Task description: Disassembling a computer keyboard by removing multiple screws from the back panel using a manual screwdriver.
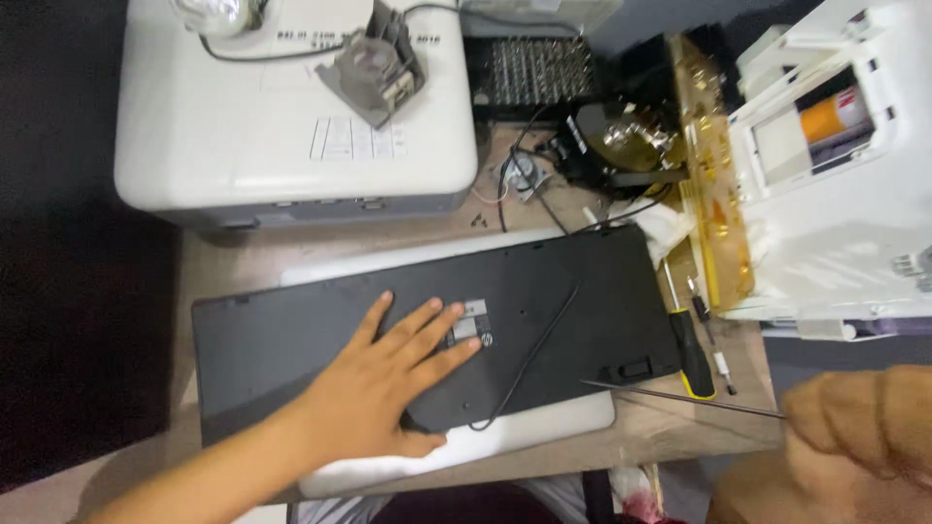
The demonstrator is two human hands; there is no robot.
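The left hand [388, 383] lies flat, released, on the keyboard [291, 340]; the right hand [864, 427], clenched on a thin rod [680, 398], points it leftward toward the keyboard.

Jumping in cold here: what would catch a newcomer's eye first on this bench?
The black keyboard lying face down mid-bench, with the left hand flat on its back. At lower right, the blurred right hand grips a thin metal rod pointing at the keyboard's corner. Behind sits a big white projector with a lamp module on top.
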